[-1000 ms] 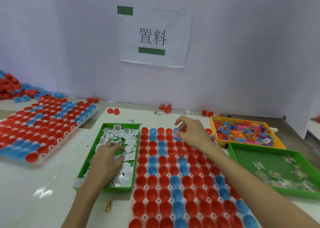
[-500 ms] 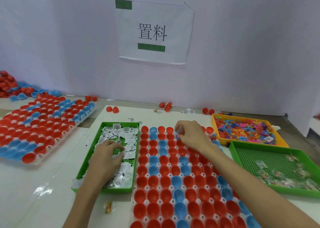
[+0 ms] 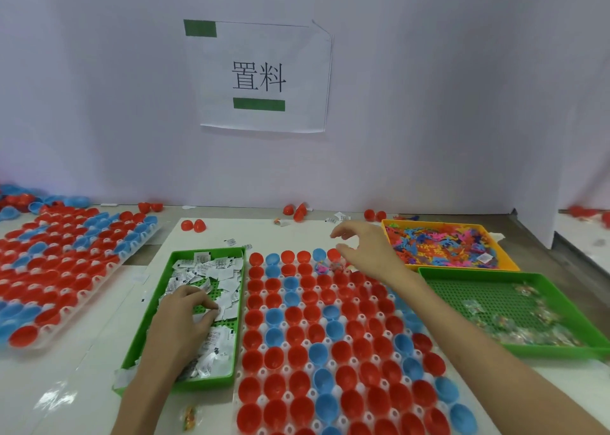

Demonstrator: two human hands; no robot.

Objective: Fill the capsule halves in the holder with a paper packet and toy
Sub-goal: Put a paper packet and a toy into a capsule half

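Observation:
The white holder (image 3: 361,317) in front of me carries rows of red and blue capsule halves (image 3: 274,358). Two halves near its far edge hold a small colourful toy (image 3: 321,267). My left hand (image 3: 178,322) lies in the green tray (image 3: 145,332) of white paper packets (image 3: 227,276), thumb and fingertips pinching one packet. My right hand (image 3: 366,250) hovers over the holder's far right corner with its fingers spread and nothing in it. Beside it is the orange tray (image 3: 508,259) of colourful toys (image 3: 439,246).
A second green tray (image 3: 495,271) with clear-wrapped items sits at the right. Another filled holder (image 3: 66,269) lies at the left. Loose red halves (image 3: 193,226) are scattered along the back wall. A small wrapped item (image 3: 189,416) lies on the table near me.
My right hand has lifted off the holder's far rows, moved right toward the orange tray and spread its fingers. My left hand stays in the packet tray, fingers closing on a packet.

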